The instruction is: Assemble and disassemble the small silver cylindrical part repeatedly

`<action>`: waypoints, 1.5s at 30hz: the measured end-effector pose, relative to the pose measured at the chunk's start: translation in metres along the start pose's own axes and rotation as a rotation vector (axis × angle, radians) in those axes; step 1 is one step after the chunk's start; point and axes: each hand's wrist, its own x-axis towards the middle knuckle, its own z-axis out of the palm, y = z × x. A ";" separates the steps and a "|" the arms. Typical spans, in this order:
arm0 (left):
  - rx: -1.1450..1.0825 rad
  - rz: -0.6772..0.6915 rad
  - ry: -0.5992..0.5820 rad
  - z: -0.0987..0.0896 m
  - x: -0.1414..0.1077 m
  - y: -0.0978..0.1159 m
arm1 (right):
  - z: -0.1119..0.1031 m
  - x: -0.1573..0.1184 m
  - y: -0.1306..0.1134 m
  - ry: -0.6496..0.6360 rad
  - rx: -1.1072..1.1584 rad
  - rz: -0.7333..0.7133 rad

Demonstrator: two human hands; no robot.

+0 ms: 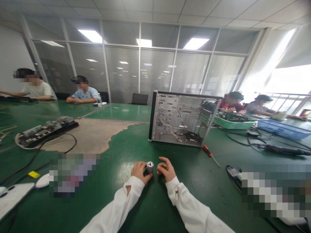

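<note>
Silver cylinder (150, 168) stands near computer case (152, 118) containing wires (170, 130).

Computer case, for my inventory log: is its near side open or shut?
Open: the computer case shows its internal cables through the uncovered near side.

From the head I look forward and down over the glossy green tabletop (194, 176). I face a white-framed glass partition (121, 72).

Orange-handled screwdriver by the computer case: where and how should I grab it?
Best grip is probably the screwdriver's handle, thicker than its slim shaft, from above and the right: it lies flat, its handle end close to the computer case.
</note>
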 end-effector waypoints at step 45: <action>-0.028 0.049 -0.046 0.000 0.004 -0.003 | 0.023 -0.026 -0.045 -0.251 -0.854 -0.655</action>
